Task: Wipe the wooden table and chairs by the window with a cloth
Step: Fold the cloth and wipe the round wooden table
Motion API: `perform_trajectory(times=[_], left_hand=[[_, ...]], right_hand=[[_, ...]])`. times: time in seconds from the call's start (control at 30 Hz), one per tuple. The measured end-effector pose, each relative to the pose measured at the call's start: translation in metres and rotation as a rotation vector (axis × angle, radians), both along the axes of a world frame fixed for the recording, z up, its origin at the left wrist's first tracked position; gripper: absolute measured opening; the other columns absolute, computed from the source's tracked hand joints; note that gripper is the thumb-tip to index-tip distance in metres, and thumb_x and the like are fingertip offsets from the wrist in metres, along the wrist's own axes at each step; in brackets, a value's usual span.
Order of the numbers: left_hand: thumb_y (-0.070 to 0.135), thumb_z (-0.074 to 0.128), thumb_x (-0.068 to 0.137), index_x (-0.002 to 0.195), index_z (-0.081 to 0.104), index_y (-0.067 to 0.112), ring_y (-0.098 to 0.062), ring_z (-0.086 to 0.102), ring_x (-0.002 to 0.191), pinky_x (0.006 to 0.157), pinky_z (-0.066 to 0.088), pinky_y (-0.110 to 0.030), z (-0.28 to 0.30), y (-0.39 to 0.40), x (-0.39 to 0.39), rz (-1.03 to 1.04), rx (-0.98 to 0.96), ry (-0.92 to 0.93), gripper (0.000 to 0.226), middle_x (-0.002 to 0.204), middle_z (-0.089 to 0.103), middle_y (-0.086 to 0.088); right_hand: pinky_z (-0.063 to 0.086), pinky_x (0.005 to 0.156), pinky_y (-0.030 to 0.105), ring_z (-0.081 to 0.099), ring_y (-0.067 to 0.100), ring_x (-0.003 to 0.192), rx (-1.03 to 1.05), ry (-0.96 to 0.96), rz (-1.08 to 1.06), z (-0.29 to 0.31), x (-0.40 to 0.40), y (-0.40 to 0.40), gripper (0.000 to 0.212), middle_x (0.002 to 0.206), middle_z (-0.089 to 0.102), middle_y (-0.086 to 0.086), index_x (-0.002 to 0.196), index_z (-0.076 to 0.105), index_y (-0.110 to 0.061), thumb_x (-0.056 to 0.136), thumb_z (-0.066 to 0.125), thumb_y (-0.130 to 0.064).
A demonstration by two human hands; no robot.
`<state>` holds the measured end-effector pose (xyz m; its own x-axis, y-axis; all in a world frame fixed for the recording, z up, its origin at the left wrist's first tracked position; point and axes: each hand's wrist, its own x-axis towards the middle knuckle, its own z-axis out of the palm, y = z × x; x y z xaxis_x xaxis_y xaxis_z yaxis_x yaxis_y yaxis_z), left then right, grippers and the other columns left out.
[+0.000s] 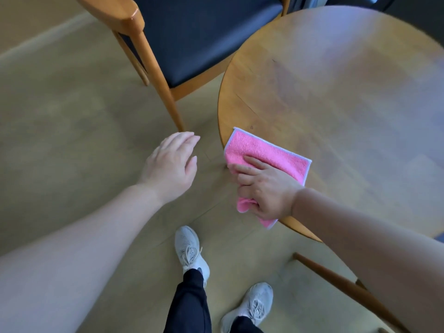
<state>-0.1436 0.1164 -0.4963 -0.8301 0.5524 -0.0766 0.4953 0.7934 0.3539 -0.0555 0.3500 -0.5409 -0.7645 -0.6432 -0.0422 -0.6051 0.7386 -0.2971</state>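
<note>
Pressing a pink terry cloth with a pale stitched border (269, 152) onto the near left edge of the round honey-coloured wooden bench (336, 92), the right hand (266, 188) is lying with its forefingers stretched flat over the nap while its lower fingers (247, 188) are bunching the hanging corner that is spilling over the rim. To do this stroke well, I judge the palm should be bearing down evenly and sweeping along the curved rim, keeping the cloth spread, not crumpled. The left hand (171, 164) is hovering over the beige floor, fingers loose and slightly apart, holding nothing. A wooden armchair with a dark padded seat (192, 37) is standing just beside the bench, smooth-lacquered, its legs tapered.
</note>
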Motion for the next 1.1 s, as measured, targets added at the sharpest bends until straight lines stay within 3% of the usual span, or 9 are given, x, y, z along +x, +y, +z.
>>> perform_trajectory(times=[0.13,0.2,0.3,0.4,0.53,0.77,0.97,1.1], left_hand=[[0.026,0.042,0.089,0.134,0.051,0.008,-0.025,0.04,0.132,0.107,0.035,-0.041,0.003,0.004,0.024,-0.054,-0.008,-0.013,0.049,0.14,0.049,-0.006],[0.026,0.041,0.089,0.135,0.051,0.008,-0.025,0.04,0.132,0.108,0.034,-0.04,0.003,0.009,0.03,-0.088,-0.004,-0.014,0.05,0.14,0.049,-0.007],[0.024,0.042,0.089,0.134,0.051,0.006,-0.026,0.041,0.131,0.107,0.034,-0.04,0.002,0.016,0.035,-0.161,-0.005,-0.002,0.049,0.139,0.05,-0.008],[0.021,0.046,0.092,0.134,0.05,0.006,-0.025,0.041,0.131,0.106,0.034,-0.04,0.0,0.02,0.043,-0.226,0.001,0.0,0.045,0.138,0.05,-0.009],[0.015,0.053,0.093,0.136,0.049,0.007,-0.025,0.038,0.133,0.108,0.032,-0.039,-0.005,0.025,0.052,-0.293,-0.014,-0.007,0.044,0.14,0.048,-0.009],[0.016,0.052,0.093,0.136,0.048,0.007,-0.024,0.038,0.133,0.108,0.031,-0.038,-0.004,0.036,0.051,-0.36,-0.009,0.015,0.044,0.14,0.048,-0.008],[0.02,0.048,0.093,0.135,0.049,0.007,-0.026,0.04,0.132,0.105,0.034,-0.041,-0.004,0.025,0.042,-0.327,0.006,0.031,0.044,0.139,0.049,-0.009],[0.024,0.043,0.088,0.132,0.052,0.004,-0.029,0.043,0.129,0.104,0.036,-0.042,-0.005,0.012,0.039,-0.302,0.0,0.037,0.049,0.137,0.052,-0.011]], right_hand=[[0.021,0.116,0.052,0.038,0.028,0.138,0.023,-0.014,-0.067,0.003,0.034,0.006,0.018,0.138,0.055,0.002,0.09,0.072,-0.017,0.083,0.057,-0.024],[0.016,0.117,0.049,0.034,0.027,0.141,0.049,-0.02,-0.096,0.003,0.044,0.008,0.033,0.144,0.049,0.0,0.096,0.071,-0.018,0.084,0.04,-0.025],[0.011,0.118,0.049,0.028,0.029,0.143,0.074,-0.021,-0.163,0.004,0.055,0.011,0.045,0.152,0.037,0.001,0.121,0.064,-0.018,0.083,0.039,-0.021],[0.009,0.118,0.05,0.02,0.03,0.145,0.096,-0.022,-0.241,0.002,0.07,0.015,0.062,0.156,0.023,0.005,0.146,0.038,-0.014,0.087,0.055,-0.02],[-0.001,0.119,0.044,0.001,0.025,0.147,0.228,-0.065,-0.313,0.0,0.093,0.023,0.088,0.158,-0.001,0.0,0.152,0.003,-0.018,0.087,0.062,-0.03],[0.008,0.117,0.049,0.015,0.03,0.145,0.265,-0.024,-0.426,0.002,0.118,0.038,0.073,0.158,0.015,0.007,0.152,0.019,-0.012,0.093,0.055,-0.035],[0.006,0.119,0.049,0.01,0.031,0.146,0.34,-0.08,-0.475,0.002,0.114,0.027,0.07,0.159,0.008,0.007,0.153,0.013,-0.013,0.097,0.044,-0.041],[-0.002,0.119,0.047,0.001,0.03,0.148,0.32,-0.086,-0.539,-0.002,0.082,-0.004,0.065,0.16,0.0,0.007,0.153,0.004,-0.013,0.099,0.026,-0.042]])
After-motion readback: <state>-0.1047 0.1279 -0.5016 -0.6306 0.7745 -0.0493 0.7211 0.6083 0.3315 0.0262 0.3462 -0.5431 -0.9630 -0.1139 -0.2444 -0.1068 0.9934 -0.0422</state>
